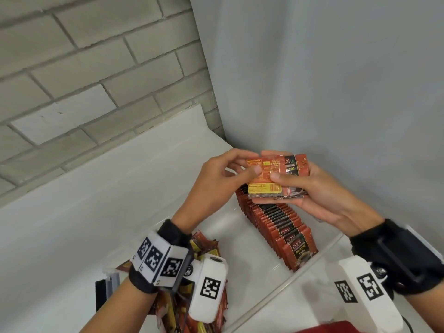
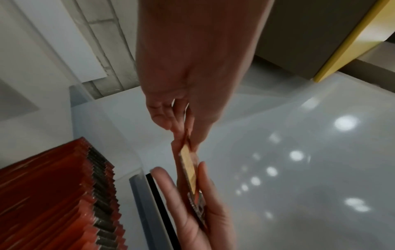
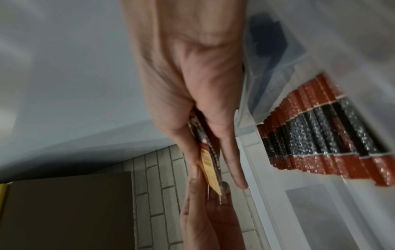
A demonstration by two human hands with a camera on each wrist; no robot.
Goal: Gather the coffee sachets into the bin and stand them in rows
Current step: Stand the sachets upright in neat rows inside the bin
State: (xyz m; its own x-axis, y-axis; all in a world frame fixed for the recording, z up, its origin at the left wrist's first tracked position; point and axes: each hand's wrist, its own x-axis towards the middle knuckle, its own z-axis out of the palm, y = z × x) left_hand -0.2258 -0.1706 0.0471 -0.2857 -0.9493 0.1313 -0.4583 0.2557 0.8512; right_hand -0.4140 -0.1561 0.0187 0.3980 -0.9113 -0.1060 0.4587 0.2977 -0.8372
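Both hands hold a small stack of red and black coffee sachets [image 1: 276, 175] above the clear plastic bin [image 1: 310, 259]. My left hand [image 1: 225, 174] pinches the top sachet, whose yellow back label faces up. My right hand [image 1: 310, 186] cups the stack from below, thumb on top. In the left wrist view the held sachets [image 2: 189, 169] show edge-on between the fingers; the right wrist view shows the stack [image 3: 210, 169] the same way. A long row of standing sachets [image 1: 278, 224] runs along the bin's right side. Loose sachets [image 1: 204, 246] lie in a heap under my left wrist.
The bin stands on a white counter [image 1: 72, 212] in a corner, with a brick wall [image 1: 84, 68] at the back left and a plain grey wall [image 1: 336, 80] on the right. A black and grey object [image 1: 105, 292] sits left of the bin.
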